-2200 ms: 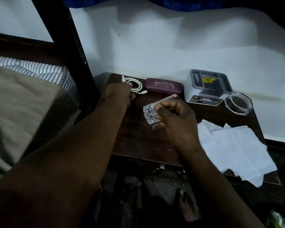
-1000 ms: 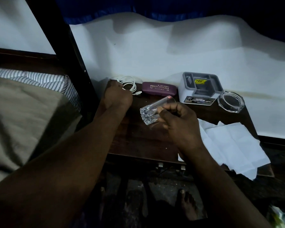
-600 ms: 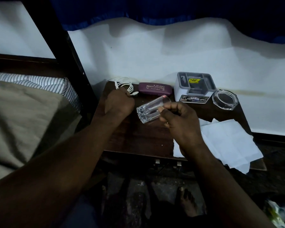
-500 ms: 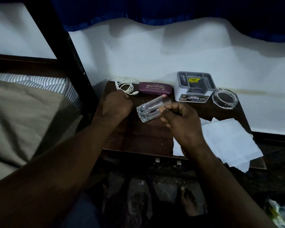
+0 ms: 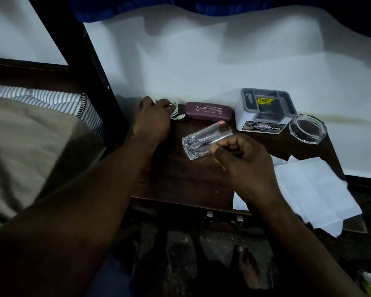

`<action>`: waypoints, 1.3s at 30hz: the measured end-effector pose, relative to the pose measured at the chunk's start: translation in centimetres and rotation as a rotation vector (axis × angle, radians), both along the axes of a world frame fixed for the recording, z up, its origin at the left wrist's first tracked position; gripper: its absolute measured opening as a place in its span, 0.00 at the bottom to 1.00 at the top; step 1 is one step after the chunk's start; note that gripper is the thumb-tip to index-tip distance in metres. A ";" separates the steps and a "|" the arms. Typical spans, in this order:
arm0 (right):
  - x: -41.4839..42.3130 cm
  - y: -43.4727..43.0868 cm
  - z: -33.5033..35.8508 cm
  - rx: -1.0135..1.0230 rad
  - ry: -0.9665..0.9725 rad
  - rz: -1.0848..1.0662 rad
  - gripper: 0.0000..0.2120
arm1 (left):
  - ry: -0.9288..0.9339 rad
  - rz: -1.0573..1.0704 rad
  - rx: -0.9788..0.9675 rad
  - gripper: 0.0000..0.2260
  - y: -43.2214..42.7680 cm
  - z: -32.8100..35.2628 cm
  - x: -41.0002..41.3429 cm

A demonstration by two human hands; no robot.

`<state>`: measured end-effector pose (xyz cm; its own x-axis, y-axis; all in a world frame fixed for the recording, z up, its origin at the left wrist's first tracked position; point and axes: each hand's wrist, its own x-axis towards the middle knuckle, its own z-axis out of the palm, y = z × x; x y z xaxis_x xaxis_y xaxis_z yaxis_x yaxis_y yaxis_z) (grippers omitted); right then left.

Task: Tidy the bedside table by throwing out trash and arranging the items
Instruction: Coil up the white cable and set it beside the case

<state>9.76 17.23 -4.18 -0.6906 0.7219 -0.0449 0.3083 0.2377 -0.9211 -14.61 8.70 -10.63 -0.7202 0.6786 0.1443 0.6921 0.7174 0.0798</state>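
Currently right hand (image 5: 244, 168) pinches ribbed clear glass (image 5: 204, 139), tilted sideways over dark wood table (image 5: 180, 179). Left hand (image 5: 152, 121) fingers curled on coiled white cable (image 5: 175, 111), back-left corner beside purple oblong case (image 5: 208, 111).

Along the back edge of the dark brown bedside table (image 5: 186, 179) are seen a white cable (image 5: 175, 113), a purple case (image 5: 208, 111) lettered in gold and a grey-and-white organiser (image 5: 244, 116) marked with a yellow sticker (image 5: 265, 100). The glass (image 5: 204, 140) is clear; the tissue (image 5: 315, 189) at the right edge is white.
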 end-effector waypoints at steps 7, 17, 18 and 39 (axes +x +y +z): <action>-1.1 -0.5 -0.7 0.012 -0.014 0.011 0.04 | 0.132 -0.029 -0.145 0.17 0.0 -0.1 -0.4; -1.3 -1.0 0.4 0.047 -0.012 0.011 0.03 | 0.055 -0.003 0.118 0.17 -2.3 1.2 0.8; -1.5 -1.1 0.6 0.055 0.007 0.007 0.03 | -0.015 0.017 0.205 0.17 -2.6 2.0 1.1; -1.9 -1.0 1.8 -0.953 0.346 0.129 0.08 | -1.775 0.212 1.175 0.11 -6.8 9.0 10.6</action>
<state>7.89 16.20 -2.42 -0.8445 0.4098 -0.3447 0.0130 -0.6278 -0.7783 -3.98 1.86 -1.65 -0.5680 0.7132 -0.4107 -0.6632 -0.1011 0.7416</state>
